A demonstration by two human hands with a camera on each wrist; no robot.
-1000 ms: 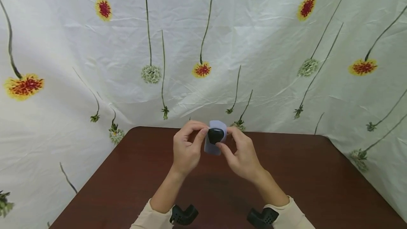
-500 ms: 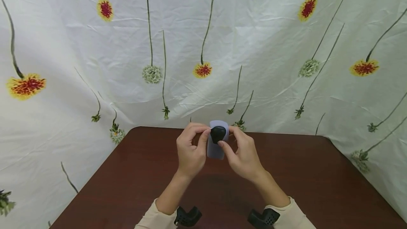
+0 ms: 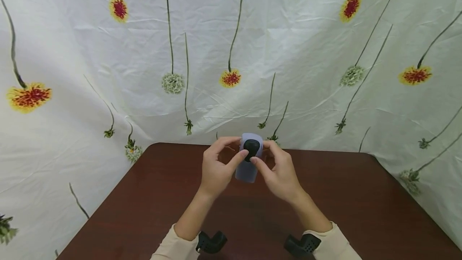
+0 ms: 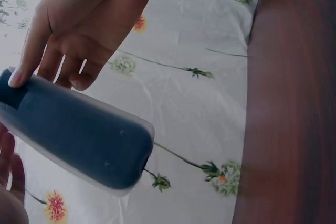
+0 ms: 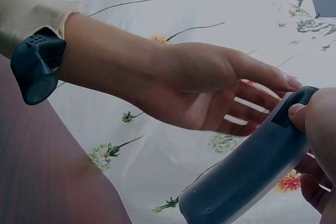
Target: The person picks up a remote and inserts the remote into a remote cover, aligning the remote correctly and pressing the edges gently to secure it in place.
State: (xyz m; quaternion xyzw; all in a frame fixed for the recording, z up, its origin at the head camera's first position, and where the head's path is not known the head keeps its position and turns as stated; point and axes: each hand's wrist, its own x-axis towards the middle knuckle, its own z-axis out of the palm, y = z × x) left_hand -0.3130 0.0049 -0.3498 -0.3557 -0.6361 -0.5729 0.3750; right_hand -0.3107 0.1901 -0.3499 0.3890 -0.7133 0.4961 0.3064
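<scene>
Both hands hold a slim, elongated object in a translucent pale-blue cover [image 3: 246, 173], raised over the table. Its dark rounded end [image 3: 251, 145] shows bare near the top, while the covered length [image 4: 89, 135] looks dark blue through the material in the wrist views. My left hand [image 3: 217, 169] grips the left side, thumb on the dark end and index finger at the upper edge. On the opposite side my right hand [image 3: 283, 173] pinches it, its thumb beside the left thumb. The right hand's other fingers [image 5: 247, 111] are spread behind the cover. The exact kind of object I cannot tell.
A dark reddish-brown table [image 3: 162, 196] lies beneath the hands. Behind it hangs a white cloth [image 3: 306, 51] printed with flowers. Black wrist devices [image 3: 211, 242] sit at both pale sleeves.
The covered object has shifted slightly right and stands straighter. My left thumb has moved from its left edge onto the dark end; the right hand keeps its hold with little movement.
</scene>
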